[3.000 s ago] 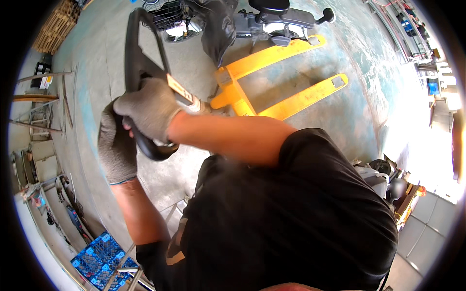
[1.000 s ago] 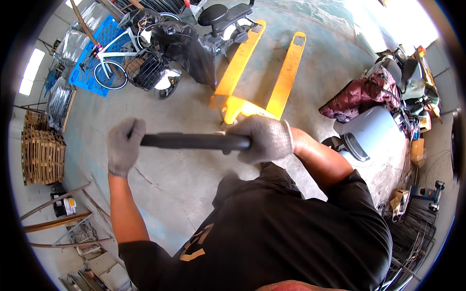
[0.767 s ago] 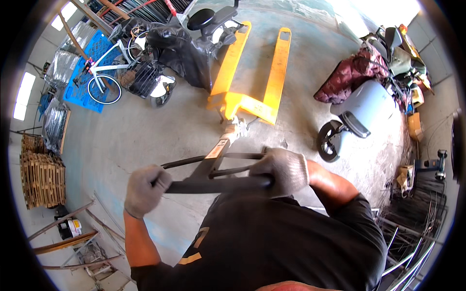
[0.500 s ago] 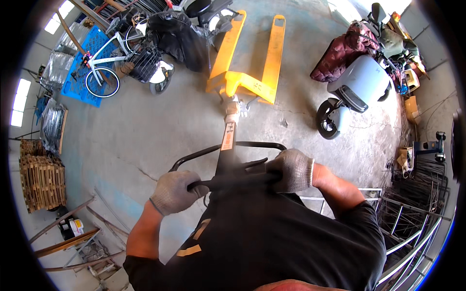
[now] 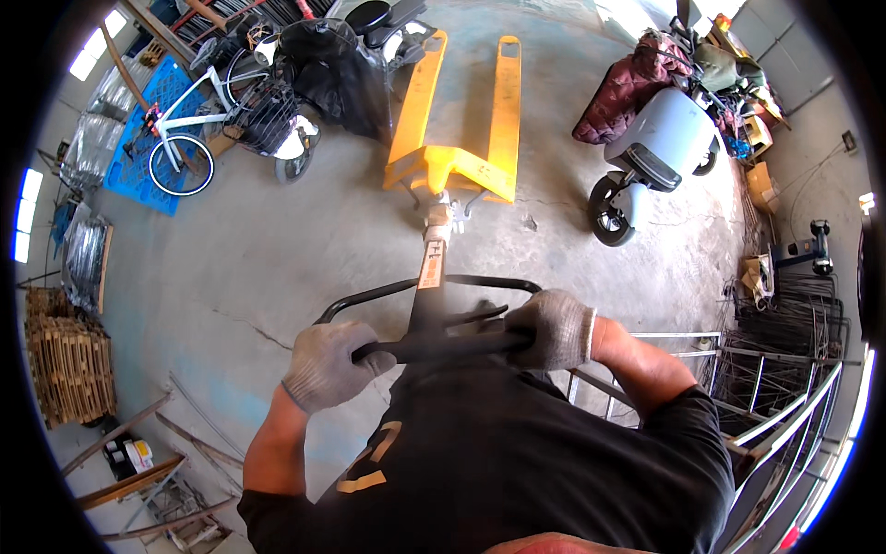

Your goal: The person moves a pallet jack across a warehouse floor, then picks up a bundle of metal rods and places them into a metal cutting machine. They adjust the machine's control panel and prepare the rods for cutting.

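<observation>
Standing on cracked floor [image 5: 231, 268]: pallet truck [image 5: 452, 168]; stacked pallets [image 5: 70, 367] left

The cracked grey concrete floor [image 5: 305, 231] fills the centre. A bright rectangular window [image 5: 95, 46] stands at ten o'clock.

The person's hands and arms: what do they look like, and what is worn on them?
The left hand and the right hand wear greyish-beige knitted gloves, plain, with cuffs ending at the wrists. The forearms are bare up to short black sleeves.
</observation>
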The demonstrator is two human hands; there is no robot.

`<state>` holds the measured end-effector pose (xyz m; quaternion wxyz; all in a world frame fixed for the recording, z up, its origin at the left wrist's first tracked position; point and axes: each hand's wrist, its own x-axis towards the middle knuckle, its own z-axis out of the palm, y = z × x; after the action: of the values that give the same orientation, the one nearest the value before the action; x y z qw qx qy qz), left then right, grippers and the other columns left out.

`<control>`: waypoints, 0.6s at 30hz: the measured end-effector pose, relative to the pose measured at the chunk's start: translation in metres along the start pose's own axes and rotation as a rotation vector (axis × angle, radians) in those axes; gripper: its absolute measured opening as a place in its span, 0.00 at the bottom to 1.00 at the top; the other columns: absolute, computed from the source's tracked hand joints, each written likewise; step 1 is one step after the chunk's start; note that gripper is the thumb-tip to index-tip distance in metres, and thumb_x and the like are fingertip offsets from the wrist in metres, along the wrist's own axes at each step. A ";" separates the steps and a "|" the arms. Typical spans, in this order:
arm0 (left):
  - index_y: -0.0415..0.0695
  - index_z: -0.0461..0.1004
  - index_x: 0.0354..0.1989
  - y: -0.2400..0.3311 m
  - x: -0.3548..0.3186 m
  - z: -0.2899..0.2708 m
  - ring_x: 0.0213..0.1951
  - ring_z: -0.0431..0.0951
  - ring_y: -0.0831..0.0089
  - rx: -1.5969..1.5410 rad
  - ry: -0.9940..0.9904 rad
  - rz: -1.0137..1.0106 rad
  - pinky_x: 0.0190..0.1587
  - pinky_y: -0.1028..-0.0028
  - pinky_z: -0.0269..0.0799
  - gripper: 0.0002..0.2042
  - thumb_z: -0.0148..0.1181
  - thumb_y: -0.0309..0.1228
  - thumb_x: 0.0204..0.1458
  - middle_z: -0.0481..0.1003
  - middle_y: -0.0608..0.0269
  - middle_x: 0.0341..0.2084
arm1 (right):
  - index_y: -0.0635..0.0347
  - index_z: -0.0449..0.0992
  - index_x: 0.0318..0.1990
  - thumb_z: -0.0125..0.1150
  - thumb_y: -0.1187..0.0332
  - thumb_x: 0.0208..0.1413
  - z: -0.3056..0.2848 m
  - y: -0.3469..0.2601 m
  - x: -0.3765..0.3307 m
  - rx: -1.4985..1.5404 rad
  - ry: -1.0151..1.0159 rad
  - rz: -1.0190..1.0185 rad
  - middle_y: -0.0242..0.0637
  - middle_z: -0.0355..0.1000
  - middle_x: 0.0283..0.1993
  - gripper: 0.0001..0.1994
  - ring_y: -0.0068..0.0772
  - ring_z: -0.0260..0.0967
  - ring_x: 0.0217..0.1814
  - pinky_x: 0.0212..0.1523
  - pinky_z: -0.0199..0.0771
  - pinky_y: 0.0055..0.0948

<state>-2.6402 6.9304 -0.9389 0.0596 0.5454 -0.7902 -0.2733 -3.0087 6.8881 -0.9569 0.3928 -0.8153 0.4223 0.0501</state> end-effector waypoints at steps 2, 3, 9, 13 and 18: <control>0.47 0.84 0.30 -0.006 -0.004 -0.004 0.33 0.85 0.56 0.023 0.018 0.044 0.37 0.58 0.80 0.14 0.78 0.44 0.53 0.83 0.60 0.29 | 0.52 0.84 0.34 0.75 0.55 0.47 0.009 -0.016 -0.007 0.015 0.009 0.040 0.46 0.82 0.33 0.13 0.56 0.81 0.38 0.41 0.80 0.48; 0.47 0.83 0.29 -0.007 -0.001 -0.008 0.33 0.85 0.56 0.029 0.028 0.061 0.37 0.58 0.80 0.14 0.78 0.44 0.53 0.83 0.60 0.28 | 0.52 0.84 0.34 0.75 0.55 0.47 0.007 -0.021 -0.009 0.020 0.014 0.033 0.46 0.82 0.33 0.13 0.56 0.81 0.38 0.41 0.80 0.49; 0.46 0.82 0.27 -0.013 -0.009 -0.018 0.31 0.84 0.55 -0.007 0.071 0.081 0.34 0.58 0.79 0.15 0.79 0.43 0.50 0.81 0.58 0.25 | 0.51 0.88 0.40 0.74 0.56 0.49 -0.006 -0.045 -0.010 0.057 -0.044 0.048 0.47 0.84 0.38 0.14 0.55 0.83 0.43 0.46 0.82 0.48; 0.46 0.82 0.28 -0.014 -0.026 -0.030 0.30 0.83 0.55 0.014 0.131 0.134 0.34 0.59 0.78 0.15 0.80 0.42 0.49 0.80 0.57 0.24 | 0.56 0.80 0.30 0.79 0.55 0.48 -0.005 -0.067 -0.014 0.039 -0.065 0.006 0.49 0.79 0.31 0.16 0.58 0.80 0.36 0.38 0.78 0.50; 0.45 0.79 0.28 -0.026 -0.014 -0.045 0.27 0.80 0.55 -0.133 0.373 0.151 0.32 0.61 0.74 0.11 0.77 0.34 0.52 0.78 0.58 0.23 | 0.58 0.82 0.33 0.80 0.58 0.48 -0.027 -0.082 -0.011 0.070 -0.006 -0.030 0.47 0.80 0.30 0.15 0.55 0.81 0.35 0.35 0.79 0.46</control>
<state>-2.5955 6.9200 -0.9105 0.2610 0.5206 -0.7843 -0.2137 -2.9629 6.9042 -0.8843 0.4233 -0.8070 0.4105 0.0320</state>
